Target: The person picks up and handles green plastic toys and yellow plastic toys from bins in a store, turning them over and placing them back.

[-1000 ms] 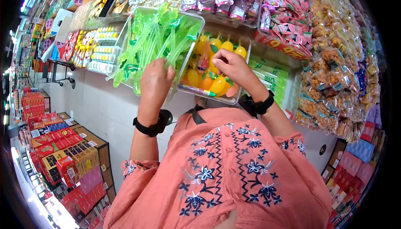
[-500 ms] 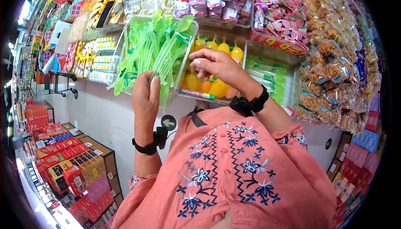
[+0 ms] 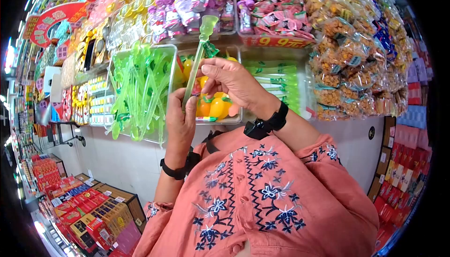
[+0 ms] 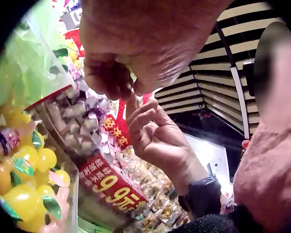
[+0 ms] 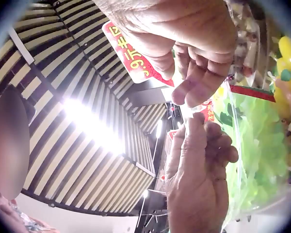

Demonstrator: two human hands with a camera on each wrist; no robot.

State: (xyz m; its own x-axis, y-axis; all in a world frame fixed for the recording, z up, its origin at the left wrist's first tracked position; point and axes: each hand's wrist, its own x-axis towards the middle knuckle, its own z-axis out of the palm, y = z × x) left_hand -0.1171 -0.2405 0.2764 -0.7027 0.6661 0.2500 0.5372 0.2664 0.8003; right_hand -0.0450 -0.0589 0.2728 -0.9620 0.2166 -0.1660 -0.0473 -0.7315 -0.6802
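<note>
A long, translucent green tube (image 3: 197, 62) with a bulbous, ridged top and a dark green tag stands nearly upright between the hands in the head view. My left hand (image 3: 180, 121) pinches its lower end between thumb and fingers. From the right, my right hand (image 3: 234, 83) has its thumb and bent forefinger at the tube's middle. Both hands' fingertips come close together in the wrist views, where the left hand (image 4: 140, 43) and right hand (image 4: 157, 143) mostly hide the tube. Similar green tubes (image 3: 140, 88) fill a clear bin left of the hands.
Behind the hands, another bin holds yellow fruit-shaped pouches (image 3: 218, 107). More green packs (image 3: 276, 81) lie to the right. Purple and pink packets (image 3: 276, 8) stand farther back above a red price sign (image 3: 276, 41). Bagged snacks (image 3: 337, 64) hang at right.
My left hand has lifted one green tube out of the bin and moved right with it. My right hand has come to the tube. The view has turned, shifting the bins left.
</note>
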